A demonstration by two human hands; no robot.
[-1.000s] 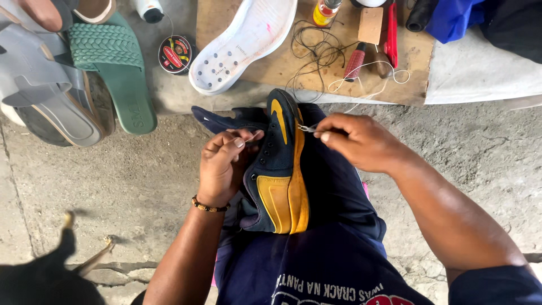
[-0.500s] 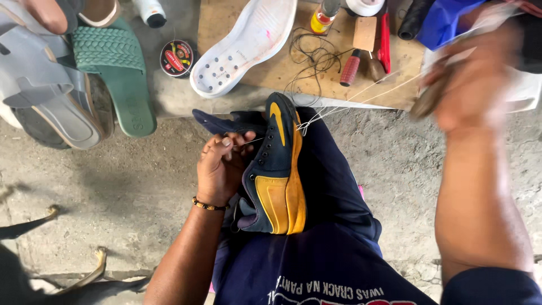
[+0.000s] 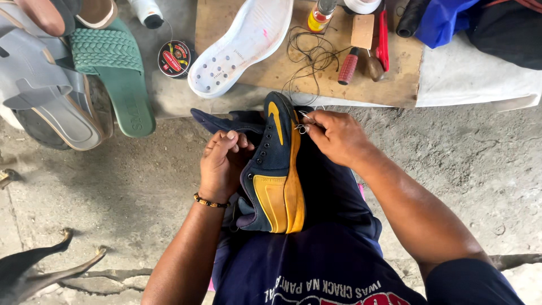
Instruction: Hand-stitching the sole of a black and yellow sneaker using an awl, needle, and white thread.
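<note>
A navy and yellow sneaker [image 3: 275,169] rests on my lap, sole edge turned to the right. My left hand [image 3: 223,161] grips its upper on the left side, fingers curled into the opening. My right hand [image 3: 334,135] sits at the toe end, pinching a small metal needle [image 3: 304,125] against the seam between upper and sole. Thin thread runs from there toward the board above.
A wooden board [image 3: 316,62] ahead holds a white sole [image 3: 243,45], tangled thread [image 3: 307,51], a red-handled tool [image 3: 348,66], a wooden block [image 3: 362,31] and a glue bottle [image 3: 319,16]. A round tin [image 3: 174,58], green sandal [image 3: 116,73] and grey sandals [image 3: 39,96] lie left.
My right hand, raised high to the right half a second ago with the thread pulled out, has come back down to the sneaker's toe. My left hand kept its hold.
</note>
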